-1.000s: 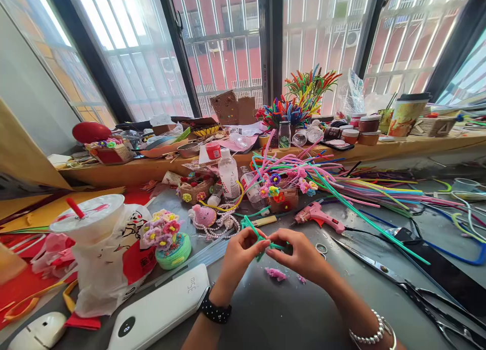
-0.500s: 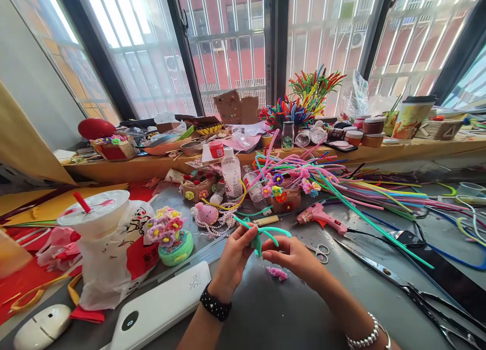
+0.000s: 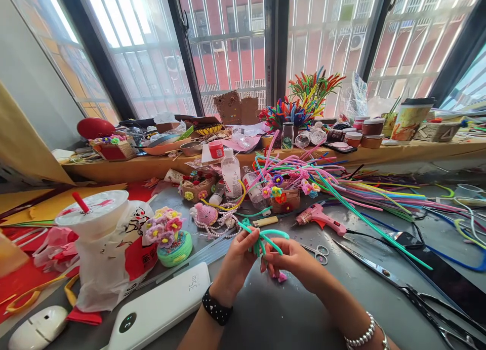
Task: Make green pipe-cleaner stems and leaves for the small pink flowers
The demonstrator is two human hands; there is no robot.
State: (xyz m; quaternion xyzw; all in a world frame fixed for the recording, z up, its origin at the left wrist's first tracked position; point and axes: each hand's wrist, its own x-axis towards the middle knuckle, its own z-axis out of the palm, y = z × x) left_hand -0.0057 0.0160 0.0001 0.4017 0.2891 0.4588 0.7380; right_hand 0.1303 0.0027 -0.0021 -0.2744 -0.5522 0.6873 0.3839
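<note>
Between the thumb and fingers of my left hand [image 3: 239, 256] is a bundle of mint-green pipe cleaners [image 3: 274, 233], bent into loops and curved strands. My right hand [image 3: 294, 261] meets it from the right, its fingers closed on one of the lower strands; the fingertips are partly hidden. Just under my right fingers a small pink fuzzy piece [image 3: 281, 277] lies on the grey table, partly covered. Small scissors [image 3: 321, 254] rest beyond my right wrist, and a pink glue gun [image 3: 321, 218] lies farther back.
Large black-handled scissors [image 3: 387, 273] and a dark phone-like slab lie right. A white power bank [image 3: 163, 307], a flower ornament [image 3: 174, 248] and a bagged drink cup [image 3: 98, 248] stand left. Loose pipe cleaners [image 3: 379, 188], a bottle [image 3: 231, 172] and bead strings crowd the back.
My right hand has moved slightly left and down, closing its fingers on a green strand. It now covers more of the pink piece. My left hand keeps its hold on the bundle.
</note>
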